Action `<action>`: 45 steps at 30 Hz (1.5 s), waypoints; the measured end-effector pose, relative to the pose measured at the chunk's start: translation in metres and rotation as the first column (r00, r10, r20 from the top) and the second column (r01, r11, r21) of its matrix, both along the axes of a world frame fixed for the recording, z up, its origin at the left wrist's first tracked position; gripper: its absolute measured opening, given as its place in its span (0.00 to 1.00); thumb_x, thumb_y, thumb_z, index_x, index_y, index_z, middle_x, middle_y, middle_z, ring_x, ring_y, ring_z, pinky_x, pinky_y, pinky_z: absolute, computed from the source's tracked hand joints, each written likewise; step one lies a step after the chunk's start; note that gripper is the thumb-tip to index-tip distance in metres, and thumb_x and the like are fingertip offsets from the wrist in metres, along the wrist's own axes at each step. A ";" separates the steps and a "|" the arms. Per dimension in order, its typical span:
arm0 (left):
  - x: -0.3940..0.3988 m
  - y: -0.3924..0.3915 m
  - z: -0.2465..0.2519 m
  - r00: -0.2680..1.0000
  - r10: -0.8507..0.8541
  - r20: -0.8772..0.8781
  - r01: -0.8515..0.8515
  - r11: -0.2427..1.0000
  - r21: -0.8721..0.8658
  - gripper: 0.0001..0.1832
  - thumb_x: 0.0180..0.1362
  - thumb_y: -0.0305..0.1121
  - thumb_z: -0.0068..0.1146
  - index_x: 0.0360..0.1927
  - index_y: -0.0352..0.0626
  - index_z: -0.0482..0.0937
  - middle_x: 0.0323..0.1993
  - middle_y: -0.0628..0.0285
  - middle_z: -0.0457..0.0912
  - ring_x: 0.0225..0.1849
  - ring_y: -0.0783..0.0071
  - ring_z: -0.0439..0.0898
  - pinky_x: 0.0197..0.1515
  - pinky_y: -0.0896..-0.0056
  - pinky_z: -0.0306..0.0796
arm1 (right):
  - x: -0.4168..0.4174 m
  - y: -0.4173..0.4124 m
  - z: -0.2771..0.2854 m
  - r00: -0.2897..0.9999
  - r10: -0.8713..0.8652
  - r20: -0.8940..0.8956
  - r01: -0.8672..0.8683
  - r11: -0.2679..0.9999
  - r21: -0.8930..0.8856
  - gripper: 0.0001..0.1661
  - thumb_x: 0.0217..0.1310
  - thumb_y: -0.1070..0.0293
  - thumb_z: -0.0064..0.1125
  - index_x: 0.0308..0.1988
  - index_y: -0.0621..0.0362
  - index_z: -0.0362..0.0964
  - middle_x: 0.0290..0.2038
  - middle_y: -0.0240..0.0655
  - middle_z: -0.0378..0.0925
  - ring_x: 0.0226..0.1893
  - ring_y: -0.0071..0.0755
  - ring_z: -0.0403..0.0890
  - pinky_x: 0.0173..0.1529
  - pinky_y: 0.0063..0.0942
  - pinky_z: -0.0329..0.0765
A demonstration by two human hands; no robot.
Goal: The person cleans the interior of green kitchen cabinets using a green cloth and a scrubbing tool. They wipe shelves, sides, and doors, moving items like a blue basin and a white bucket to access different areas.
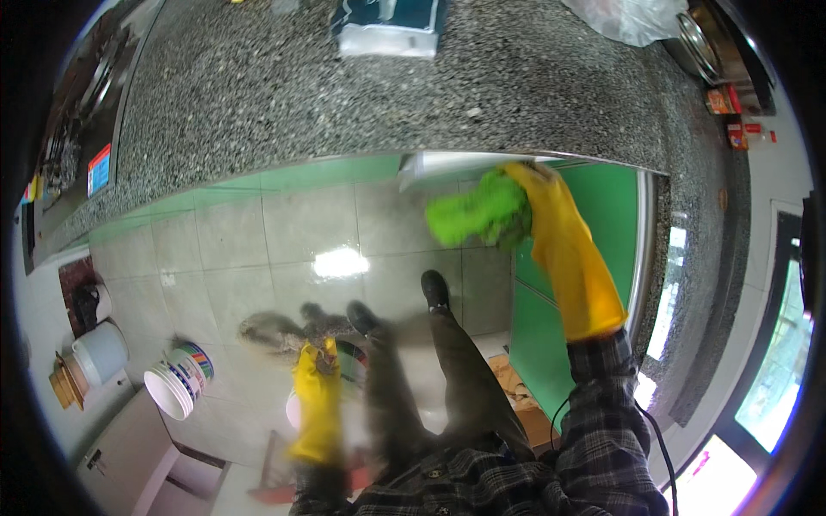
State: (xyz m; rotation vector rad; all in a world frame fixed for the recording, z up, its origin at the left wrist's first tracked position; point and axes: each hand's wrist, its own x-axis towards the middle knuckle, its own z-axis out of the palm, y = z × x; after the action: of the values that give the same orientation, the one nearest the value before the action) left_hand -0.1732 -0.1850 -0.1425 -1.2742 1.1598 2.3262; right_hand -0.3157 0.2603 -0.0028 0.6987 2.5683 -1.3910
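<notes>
A yellow rubber glove covers my right hand (539, 193), which grips a bright green cloth (477, 209) just below the edge of the speckled granite countertop (400, 103). The cloth is blurred and hangs out to the left of the fingers. Lower down on the left, my left hand (319, 364), also in a yellow rubber glove, holds a dirty brownish-grey rag (277, 332) above the tiled floor. The rag is blurred, and its exact shape cannot be told.
Green cabinet doors (539, 348) stand at the right. White plastic buckets (171, 390) are on the floor at the left. A cardboard box (506, 380) lies behind my legs. On the counter are a dark package (390, 29) and a clear plastic bag (626, 19); a metal pot (700, 48) stands farther right.
</notes>
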 end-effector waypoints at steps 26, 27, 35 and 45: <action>0.066 0.022 0.028 0.987 -0.131 0.094 0.149 0.963 -0.226 0.09 0.72 0.29 0.55 0.34 0.40 0.79 0.29 0.62 0.80 0.33 0.72 0.79 0.65 0.54 0.77 | -0.069 -0.025 -0.121 0.929 -0.366 0.053 0.355 0.844 -0.402 0.18 0.69 0.64 0.63 0.55 0.57 0.77 0.45 0.38 0.82 0.42 0.38 0.84 0.42 0.33 0.82; 0.074 0.013 0.025 0.991 -0.112 0.074 0.126 0.961 -0.247 0.08 0.73 0.30 0.54 0.37 0.39 0.79 0.30 0.61 0.81 0.34 0.72 0.80 0.64 0.55 0.78 | -0.068 -0.039 -0.121 0.931 -0.353 0.089 0.356 0.833 -0.423 0.19 0.68 0.65 0.63 0.56 0.57 0.76 0.45 0.39 0.82 0.43 0.38 0.84 0.42 0.33 0.82; 0.102 -0.011 0.003 0.940 0.318 0.121 -0.332 0.934 0.131 0.04 0.70 0.25 0.55 0.42 0.34 0.78 0.37 0.58 0.81 0.40 0.67 0.83 0.58 0.60 0.81 | -0.035 -0.083 -0.076 0.920 -0.218 0.325 0.384 0.660 -0.645 0.13 0.73 0.65 0.56 0.47 0.64 0.79 0.40 0.41 0.82 0.30 0.30 0.80 0.28 0.29 0.75; 0.122 0.001 0.000 0.750 0.646 0.142 -0.639 0.654 0.406 0.18 0.65 0.23 0.53 0.57 0.28 0.75 0.56 0.44 0.80 0.56 0.51 0.81 0.63 0.50 0.77 | -0.050 -0.246 -0.068 0.922 0.067 0.381 0.326 0.396 -0.858 0.22 0.76 0.63 0.51 0.61 0.65 0.73 0.54 0.44 0.81 0.44 0.41 0.84 0.46 0.36 0.82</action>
State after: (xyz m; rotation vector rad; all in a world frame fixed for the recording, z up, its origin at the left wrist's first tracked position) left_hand -0.0512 -0.1840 -0.1421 -1.6666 0.1076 2.8402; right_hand -0.3661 0.0148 -0.0703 0.8048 1.0980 -2.1352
